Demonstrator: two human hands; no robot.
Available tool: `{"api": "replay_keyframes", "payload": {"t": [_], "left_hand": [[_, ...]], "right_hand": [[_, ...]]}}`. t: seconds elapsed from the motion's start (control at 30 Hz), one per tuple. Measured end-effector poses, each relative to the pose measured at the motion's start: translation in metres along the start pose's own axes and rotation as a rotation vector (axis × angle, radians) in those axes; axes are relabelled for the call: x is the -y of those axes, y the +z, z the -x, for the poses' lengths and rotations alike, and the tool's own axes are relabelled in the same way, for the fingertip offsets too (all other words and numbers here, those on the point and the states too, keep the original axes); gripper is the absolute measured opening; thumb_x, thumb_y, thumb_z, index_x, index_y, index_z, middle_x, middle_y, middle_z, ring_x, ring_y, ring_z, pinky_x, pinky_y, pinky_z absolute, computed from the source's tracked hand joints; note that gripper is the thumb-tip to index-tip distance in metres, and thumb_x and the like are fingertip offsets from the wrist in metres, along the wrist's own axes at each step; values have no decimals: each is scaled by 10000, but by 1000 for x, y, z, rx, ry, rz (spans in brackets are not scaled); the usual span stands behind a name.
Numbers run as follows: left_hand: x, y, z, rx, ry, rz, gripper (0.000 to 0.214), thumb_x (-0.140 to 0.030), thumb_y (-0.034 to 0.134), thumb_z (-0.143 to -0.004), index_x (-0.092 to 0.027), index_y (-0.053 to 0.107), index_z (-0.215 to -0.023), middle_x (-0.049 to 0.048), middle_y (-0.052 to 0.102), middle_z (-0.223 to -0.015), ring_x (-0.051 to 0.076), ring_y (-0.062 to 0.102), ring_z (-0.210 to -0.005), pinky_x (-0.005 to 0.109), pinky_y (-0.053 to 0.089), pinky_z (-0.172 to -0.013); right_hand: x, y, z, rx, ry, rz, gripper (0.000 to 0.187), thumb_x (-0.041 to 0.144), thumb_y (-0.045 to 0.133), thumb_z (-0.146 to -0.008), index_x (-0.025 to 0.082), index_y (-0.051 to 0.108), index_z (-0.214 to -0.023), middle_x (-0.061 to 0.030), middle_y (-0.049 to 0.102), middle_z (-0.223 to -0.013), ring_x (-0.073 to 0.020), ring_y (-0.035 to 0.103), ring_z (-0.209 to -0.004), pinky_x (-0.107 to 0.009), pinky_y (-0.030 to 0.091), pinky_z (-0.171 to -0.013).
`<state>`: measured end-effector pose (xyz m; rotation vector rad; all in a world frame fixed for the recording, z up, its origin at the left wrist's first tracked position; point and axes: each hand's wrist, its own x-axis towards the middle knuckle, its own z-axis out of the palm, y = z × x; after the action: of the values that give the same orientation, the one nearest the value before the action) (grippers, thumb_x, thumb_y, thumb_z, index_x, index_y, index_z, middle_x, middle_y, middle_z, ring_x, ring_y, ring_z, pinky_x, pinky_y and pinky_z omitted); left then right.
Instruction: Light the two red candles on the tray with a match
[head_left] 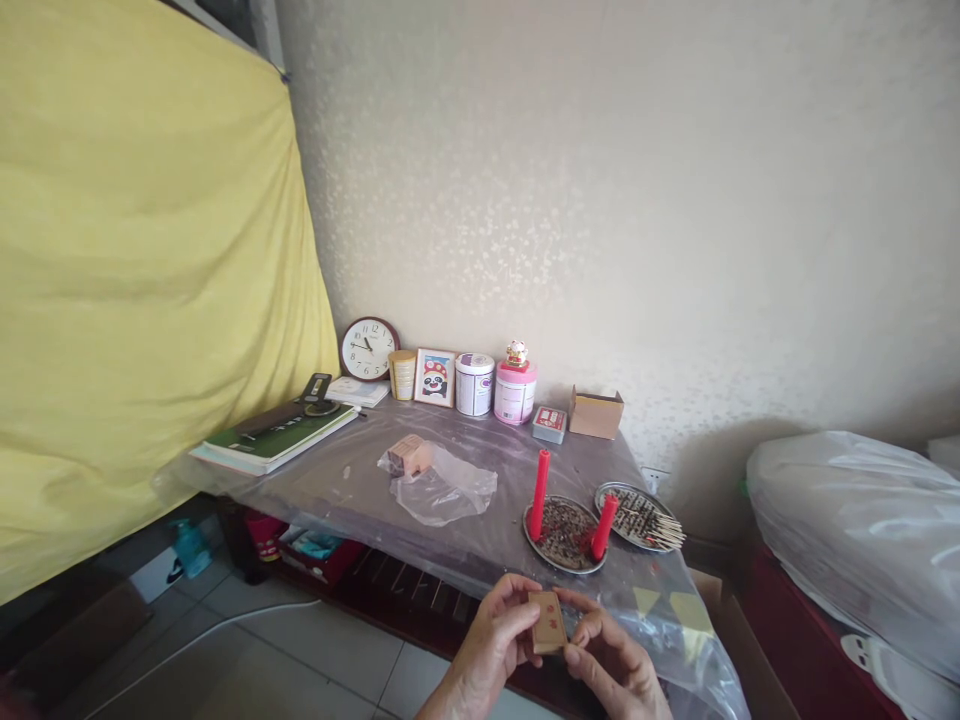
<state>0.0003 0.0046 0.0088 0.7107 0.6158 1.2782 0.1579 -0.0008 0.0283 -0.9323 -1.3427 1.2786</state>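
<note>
A small brown matchbox with red characters on its face is held up in front of the table's near edge. My left hand grips it from the left, thumb on its face. The fingers of my right hand close on its right side and lower corner. Just beyond, two red candles rise from a round metal plate strewn with dark bits; the left one is taller and upright, the right one shorter and leaning. A second plate to the right carries many thin pale sticks and dark bits.
A plastic-covered table bears a plastic bag around a brown packet, and a green book. Along the wall stand a clock, a panda picture, tins and an open cardboard box.
</note>
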Motion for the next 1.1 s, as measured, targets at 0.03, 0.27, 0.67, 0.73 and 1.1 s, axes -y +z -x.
{"api": "replay_keyframes", "payload": {"t": [0.03, 0.27, 0.67, 0.73, 1.1], "left_hand": [[-1, 0, 1, 14, 25, -22, 243, -309, 654, -753, -170, 568, -933, 31, 620, -845, 129, 567, -649, 237, 386, -525], [-17, 5, 10, 151, 119, -263, 480, -353, 686, -751, -193, 537, -1179, 89, 681, -942, 231, 602, -937, 347, 420, -843], [-12, 6, 7, 160, 256, -309, 393, -312, 700, -735, -203, 602, -1099, 117, 565, -1174, 292, 558, -1065, 406, 420, -932], [-13, 7, 8, 156, 257, -311, 376, -311, 705, -728, -197, 613, -1074, 115, 572, -1148, 288, 561, -1053, 400, 424, -923], [-10, 5, 0, 97, 125, -118, 423, -377, 745, -673, -157, 641, -1019, 134, 697, -1038, 269, 597, -997, 369, 390, -876]], "right_hand": [[0, 0, 0, -42, -9, -14, 294, 447, 769, -630, 190, 625, -619, -70, 661, -1114, -206, 653, -762, -266, 512, -660], [5, -9, -4, -116, -37, 70, 266, 434, 744, -666, 200, 632, -613, -68, 665, -1116, -164, 602, -644, -253, 482, -588], [13, -4, 0, -73, 38, 62, 305, 470, 756, -635, 200, 619, -600, -66, 658, -1151, -252, 646, -891, -262, 512, -687], [15, -8, -1, -48, 64, 60, 306, 476, 759, -631, 199, 633, -607, -79, 653, -1163, -288, 631, -962, -287, 522, -702], [-10, -33, -16, -233, -44, -144, 200, 383, 790, -649, 223, 674, -675, 21, 650, -657, -112, 595, -587, -182, 521, -596]]}}
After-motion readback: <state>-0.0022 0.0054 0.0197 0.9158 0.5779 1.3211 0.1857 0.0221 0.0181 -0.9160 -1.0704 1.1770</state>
